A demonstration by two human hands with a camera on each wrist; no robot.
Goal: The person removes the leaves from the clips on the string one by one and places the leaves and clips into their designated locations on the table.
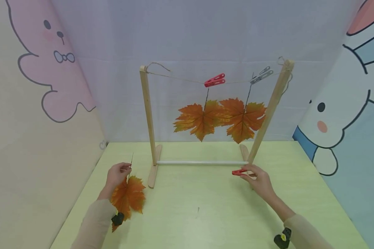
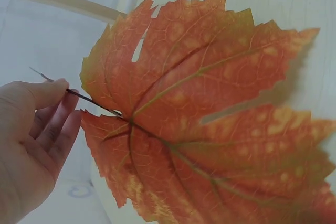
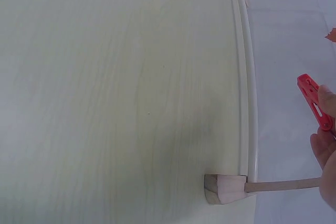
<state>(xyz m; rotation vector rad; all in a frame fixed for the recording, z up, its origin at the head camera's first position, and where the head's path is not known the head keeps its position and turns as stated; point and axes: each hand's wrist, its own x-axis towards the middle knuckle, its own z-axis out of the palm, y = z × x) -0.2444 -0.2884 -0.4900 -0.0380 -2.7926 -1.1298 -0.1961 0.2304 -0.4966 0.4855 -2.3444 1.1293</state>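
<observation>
My left hand (image 1: 117, 175) pinches the thin dark stem of an orange artificial maple leaf (image 1: 132, 193) at the table's left side. In the left wrist view the leaf (image 2: 210, 93) spreads out from the thumb and fingertips of the left hand (image 2: 37, 140), its stem end sticking out past them. By the foot of the right post, my right hand (image 1: 259, 181) holds a red clothespin (image 1: 238, 172) between thumb and fingers. The right wrist view shows that red clothespin (image 3: 314, 100) at the edge, with only part of the right hand (image 3: 326, 145) visible.
A wooden frame with a left post (image 1: 149, 117), right post (image 1: 270, 110) and white crossbar (image 1: 202, 162) stands on the table (image 1: 180, 211). From its twine hang two orange leaves (image 1: 202, 119), one under a red clothespin (image 1: 214, 80), another under a grey clothespin (image 1: 261, 76).
</observation>
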